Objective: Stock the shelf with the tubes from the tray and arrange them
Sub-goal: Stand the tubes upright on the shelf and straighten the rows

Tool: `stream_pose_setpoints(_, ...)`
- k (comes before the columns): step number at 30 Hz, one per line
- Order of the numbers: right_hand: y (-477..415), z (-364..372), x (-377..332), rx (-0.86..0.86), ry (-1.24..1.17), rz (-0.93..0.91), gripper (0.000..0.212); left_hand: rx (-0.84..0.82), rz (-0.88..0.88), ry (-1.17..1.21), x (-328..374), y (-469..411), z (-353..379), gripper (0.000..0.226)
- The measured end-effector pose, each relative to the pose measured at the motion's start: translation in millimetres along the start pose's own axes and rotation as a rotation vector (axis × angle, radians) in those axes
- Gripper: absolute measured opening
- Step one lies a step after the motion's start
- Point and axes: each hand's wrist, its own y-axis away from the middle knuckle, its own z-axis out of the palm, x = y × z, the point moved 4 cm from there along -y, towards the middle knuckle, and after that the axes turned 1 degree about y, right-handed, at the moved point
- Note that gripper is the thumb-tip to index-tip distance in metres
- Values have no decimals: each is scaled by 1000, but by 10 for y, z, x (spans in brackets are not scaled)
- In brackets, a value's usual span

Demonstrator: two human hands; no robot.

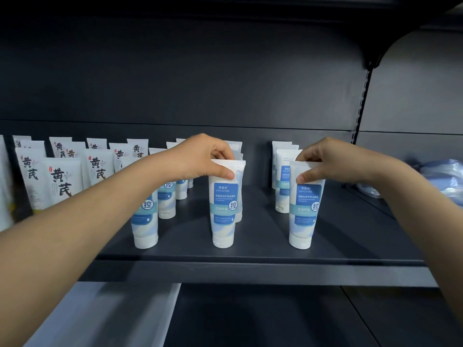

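On the dark shelf (263,236), front row: two blue-label tubes are being held upright, cap down, one per grip. The middle tube (223,204) is being pinched at its crimped top by the left grip (200,156), with the thumb pressed on the front face and the fingers curled over the back of the edge. Body and cap are sitting fully below the grip, and the cap appears to be touching the shelf near the front lip. The right tube (304,209) is being pinched the same way by the right grip (325,159): thumb on the front just under the crimp, fingertips hooked over the top edge, cap down on the shelf. The two held tubes are standing well apart. A third matching tube (145,221) is standing unheld left of the middle one, partly covered by the left forearm. More matching tubes are standing in rows behind all three. Brown-character tubes (61,181) are standing grouped at far left. A crumpled plastic bag (446,176) is lying at far right.
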Motion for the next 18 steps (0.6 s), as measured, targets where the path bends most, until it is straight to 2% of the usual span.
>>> stream_pose_setpoints(12,-3,6,44,-32,-29,41,13,-24,16,-24,-4,-35,27,14)
stream_pose_setpoints(18,10,0,30,-39,-11,30,19,-15,17,-96,-9,-37,44,16)
